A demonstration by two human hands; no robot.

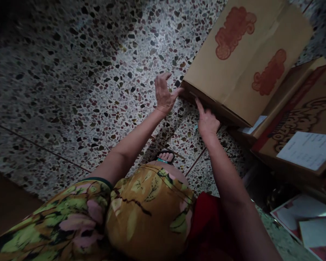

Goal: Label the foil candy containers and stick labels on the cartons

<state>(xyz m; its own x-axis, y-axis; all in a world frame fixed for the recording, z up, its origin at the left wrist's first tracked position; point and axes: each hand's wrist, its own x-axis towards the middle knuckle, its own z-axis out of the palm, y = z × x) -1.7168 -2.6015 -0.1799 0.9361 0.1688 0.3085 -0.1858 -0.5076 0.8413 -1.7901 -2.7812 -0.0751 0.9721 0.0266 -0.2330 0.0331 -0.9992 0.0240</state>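
Note:
A taped cardboard box [241, 69] with two red printed emblems lies on the speckled stone floor at the upper right. My left hand [165, 95] is open beside the box's near left corner, fingers raised and spread. Its thumb tip reaches that corner; contact is hard to tell. Below the near edge, my right hand [208, 121] stretches its index finger to the box's shaded side, with the other fingers partly curled. Neither hand grips anything.
More cardboard boxes [312, 116] stand along the right, one bearing a white paper label [306, 149]. Printed papers [309, 221] lie at the lower right. A sandalled foot [166, 156] is on the floor [97, 83] below my hands. A brown panel [8, 206] lies at lower left.

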